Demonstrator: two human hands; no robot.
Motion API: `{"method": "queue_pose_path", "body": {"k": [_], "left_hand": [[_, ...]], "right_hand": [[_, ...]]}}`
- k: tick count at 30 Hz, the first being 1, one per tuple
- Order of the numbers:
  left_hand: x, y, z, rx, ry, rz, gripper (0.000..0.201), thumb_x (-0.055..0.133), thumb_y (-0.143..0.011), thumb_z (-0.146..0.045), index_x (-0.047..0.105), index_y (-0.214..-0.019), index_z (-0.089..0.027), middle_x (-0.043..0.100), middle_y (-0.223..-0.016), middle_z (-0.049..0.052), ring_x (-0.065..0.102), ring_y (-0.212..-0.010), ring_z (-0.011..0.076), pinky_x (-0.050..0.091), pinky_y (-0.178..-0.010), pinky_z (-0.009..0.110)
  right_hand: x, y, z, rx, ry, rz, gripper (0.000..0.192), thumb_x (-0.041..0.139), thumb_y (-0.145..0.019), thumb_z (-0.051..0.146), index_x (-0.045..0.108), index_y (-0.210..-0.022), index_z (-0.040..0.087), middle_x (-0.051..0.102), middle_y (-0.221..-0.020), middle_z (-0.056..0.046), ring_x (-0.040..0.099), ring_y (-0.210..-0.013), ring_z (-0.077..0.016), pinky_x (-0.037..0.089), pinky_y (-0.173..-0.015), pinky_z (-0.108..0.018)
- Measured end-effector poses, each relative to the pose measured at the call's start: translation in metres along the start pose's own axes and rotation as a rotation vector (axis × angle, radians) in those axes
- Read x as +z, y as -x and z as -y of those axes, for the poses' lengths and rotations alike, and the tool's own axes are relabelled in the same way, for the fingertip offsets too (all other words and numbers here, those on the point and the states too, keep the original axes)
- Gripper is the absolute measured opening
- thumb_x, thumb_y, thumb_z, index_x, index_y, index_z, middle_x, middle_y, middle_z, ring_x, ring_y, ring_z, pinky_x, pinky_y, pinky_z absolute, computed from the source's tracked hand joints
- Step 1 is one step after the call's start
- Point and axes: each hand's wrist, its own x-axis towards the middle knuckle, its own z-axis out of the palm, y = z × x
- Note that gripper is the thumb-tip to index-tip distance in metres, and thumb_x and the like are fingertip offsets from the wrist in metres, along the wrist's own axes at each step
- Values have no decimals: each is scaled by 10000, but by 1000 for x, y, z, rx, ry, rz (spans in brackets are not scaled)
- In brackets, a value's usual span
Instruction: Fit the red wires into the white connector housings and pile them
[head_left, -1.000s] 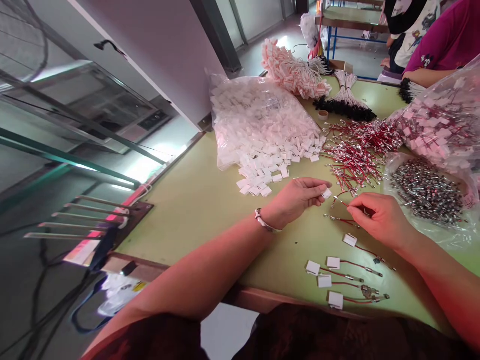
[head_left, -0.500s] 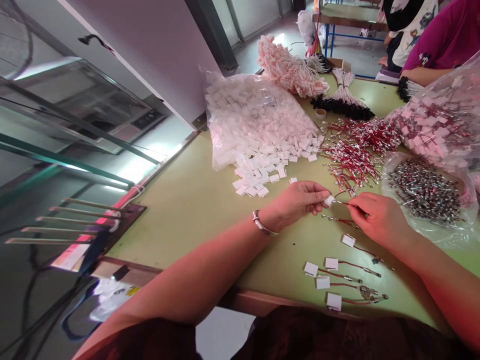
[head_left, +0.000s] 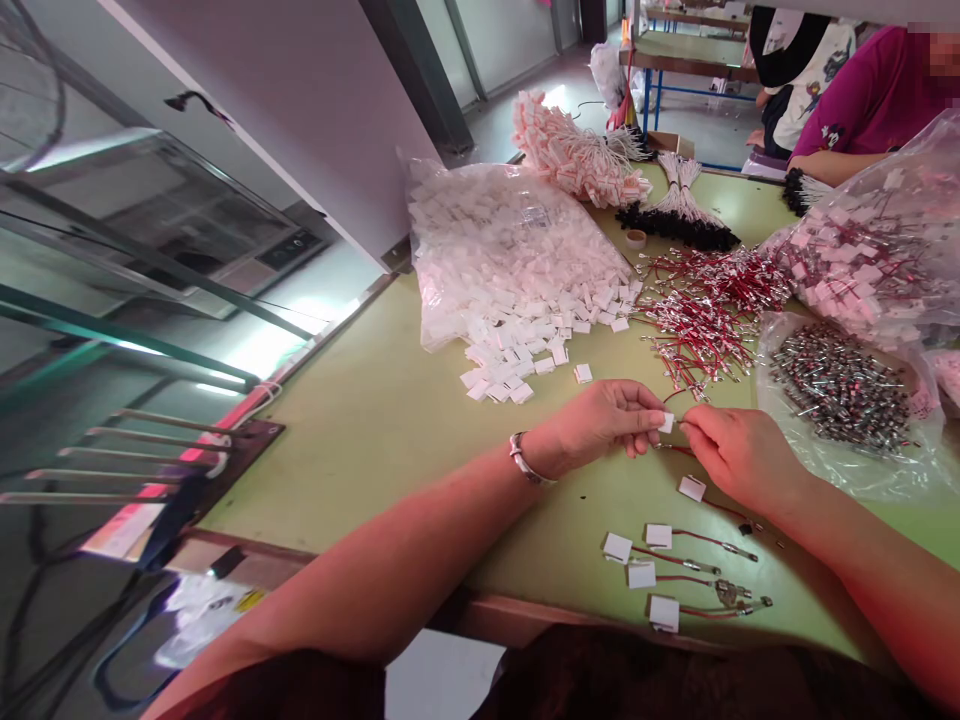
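Closer together now, left hand [head_left: 600, 425] pinches a small white square plastic housing [head_left: 666, 423]; right hand [head_left: 739, 455] pinches its thin red wire, above the green desk [head_left: 375, 420] near edge.

free: bare table [head_left: 390, 420] left | blocked: red wires [head_left: 697, 320] ahead

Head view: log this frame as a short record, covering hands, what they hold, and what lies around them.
left hand: pinches a white housing in its fingers
right hand: pinches the end of a red wire at the housing
near edge: five finished pieces, each a white housing on a red wire
loose stock: white housings spilling from a bag, red wires
right side: bag of metal parts
surface: green table
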Motion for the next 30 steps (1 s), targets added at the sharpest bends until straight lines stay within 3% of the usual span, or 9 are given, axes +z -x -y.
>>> {"method": "queue_pose_path", "body": {"k": [4, 13, 18, 23, 26, 28, 29, 30], "left_hand": [[3, 2, 4, -14, -21, 24, 340, 797, -658, -381, 623, -792, -122, 633, -590, -21, 532, -455, 47, 397, -421, 174], [5, 9, 3, -14, -8, 114, 366, 804, -640, -388, 595, -779, -121, 646, -600, -11, 528, -442, 50, 394, -411, 175], [8, 9, 0, 35, -49, 51, 304, 762, -700, -350, 587, -812, -129, 628, -584, -25, 513, -435, 44, 388, -413, 172], [13, 7, -1, 93, 7, 44, 365, 776, -662, -401, 575, -806, -133, 626, -593, -17, 507, -443, 50, 392, -421, 178], [8, 14, -17, 68, -170, 133, 365, 746, -687, -446, 592, -819, -142, 621, -600, -11, 512, -455, 65, 405, -435, 194], [-3, 21, -31, 64, -443, 256, 361, 705, -730, -452, 642, -902, -141, 643, -646, 19, 539, -503, 89, 428, -473, 212], [-12, 25, -38, 124, -595, 240, 389, 717, -718, -434, 659, -974, -148, 670, -732, 41, 572, -575, 108, 454, -524, 223], [-21, 28, -44, 209, -747, 118, 412, 720, -715, -420, 663, -1026, -155, 685, -838, 65, 606, -676, 135, 483, -604, 241]], "right_hand": [[3, 3, -2, -92, -72, 71, 322, 340, -929, 257, 527, -675, 194, 478, -510, 7, 362, -464, -121, 197, -491, -288], [2, 10, -1, -100, -221, 71, 309, 354, -945, 293, 555, -733, 193, 500, -536, 22, 408, -484, -112, 259, -507, -261], [-1, 6, -2, -77, -191, 23, 282, 361, -931, 266, 556, -740, 195, 502, -553, 12, 408, -502, -120, 273, -514, -267], [-3, 2, -1, -50, -336, 7, 266, 379, -931, 291, 549, -750, 197, 491, -549, 28, 408, -496, -104, 303, -509, -247], [-9, 1, 3, -32, -434, 83, 255, 394, -927, 295, 560, -763, 193, 519, -562, 31, 432, -503, -97, 316, -513, -240], [-14, 3, 8, -35, -460, 184, 244, 419, -918, 287, 573, -753, 194, 534, -569, 32, 425, -499, -92, 310, -511, -243], [-17, 5, 11, -48, -456, 245, 244, 433, -912, 278, 579, -735, 195, 537, -568, 32, 416, -495, -90, 303, -510, -247], [-18, 7, 14, -68, -441, 307, 248, 450, -905, 271, 586, -711, 196, 539, -566, 29, 412, -494, -92, 297, -511, -253]]}}
